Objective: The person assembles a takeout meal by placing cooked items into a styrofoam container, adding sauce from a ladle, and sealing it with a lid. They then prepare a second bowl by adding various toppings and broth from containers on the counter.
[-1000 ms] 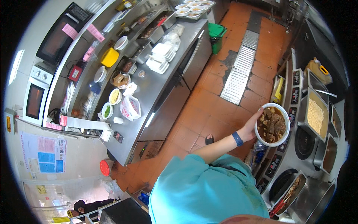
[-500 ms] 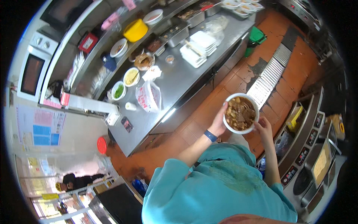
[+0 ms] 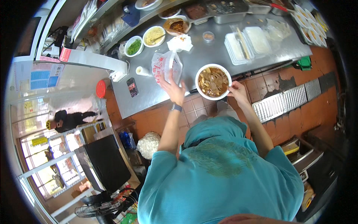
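Head view: the right hand (image 3: pixel 238 93) is clamped on the near right rim of a white bowl (image 3: pixel 213 81) full of brown soup with sliced pieces, which sits at the near edge of the steel desk (image 3: pixel 149 95), a little right of the middle. The left hand (image 3: pixel 173 89) is spread, fingers apart, with the fingertips touching a clear plastic bag with red print (image 3: pixel 166 66) that stands just left of the bowl; it grips nothing that I can make out.

The bowl looks stiff and heavy for its size, filled close to the brim, so it would likely slop if tilted and may be hot. By my reading the rim or the underside, taken with both hands and kept level, is the safe hold. The bag looks thin, light and limp, best pinched at its mouth.

Further left on the desk lies a dark phone (image 3: pixel 132 87), with a small white roll (image 3: pixel 142 71) beyond it. Far along the desk stand a bowl of chopped greens (image 3: pixel 134 46), a bowl of yellow shreds (image 3: pixel 153 36) and stacked clear lidded boxes (image 3: pixel 246 43). To the right, a metal floor grate (image 3: pixel 287 100) runs across the orange tiles.
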Motion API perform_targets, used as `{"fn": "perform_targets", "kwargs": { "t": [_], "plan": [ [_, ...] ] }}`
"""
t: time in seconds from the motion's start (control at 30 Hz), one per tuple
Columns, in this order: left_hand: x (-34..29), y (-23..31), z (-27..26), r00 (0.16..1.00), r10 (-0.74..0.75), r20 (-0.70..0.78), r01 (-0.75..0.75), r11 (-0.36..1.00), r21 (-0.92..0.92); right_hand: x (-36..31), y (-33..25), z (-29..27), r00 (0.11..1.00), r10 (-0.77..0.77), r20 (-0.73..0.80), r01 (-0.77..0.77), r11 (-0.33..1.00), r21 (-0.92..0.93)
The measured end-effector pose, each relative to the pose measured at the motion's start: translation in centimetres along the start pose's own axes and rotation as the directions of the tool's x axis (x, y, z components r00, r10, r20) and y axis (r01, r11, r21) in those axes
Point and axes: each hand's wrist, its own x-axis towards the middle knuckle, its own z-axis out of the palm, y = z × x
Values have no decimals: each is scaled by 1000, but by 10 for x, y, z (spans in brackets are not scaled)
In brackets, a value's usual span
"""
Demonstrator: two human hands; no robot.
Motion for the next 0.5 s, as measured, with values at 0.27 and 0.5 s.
{"fn": "perform_targets", "kwargs": {
  "t": [0.27, 0.5],
  "plan": [
    [38, -148, 5, 865, -89, 493, 39, 993, 111, 133, -11, 68, 981, 119, 154, -83, 971, -224],
    [58, -201, -29, 968, -63, 243, 63, 998, 10, 168, 12, 129, 973, 154, 172, -111, 965, -237]
  ]
}}
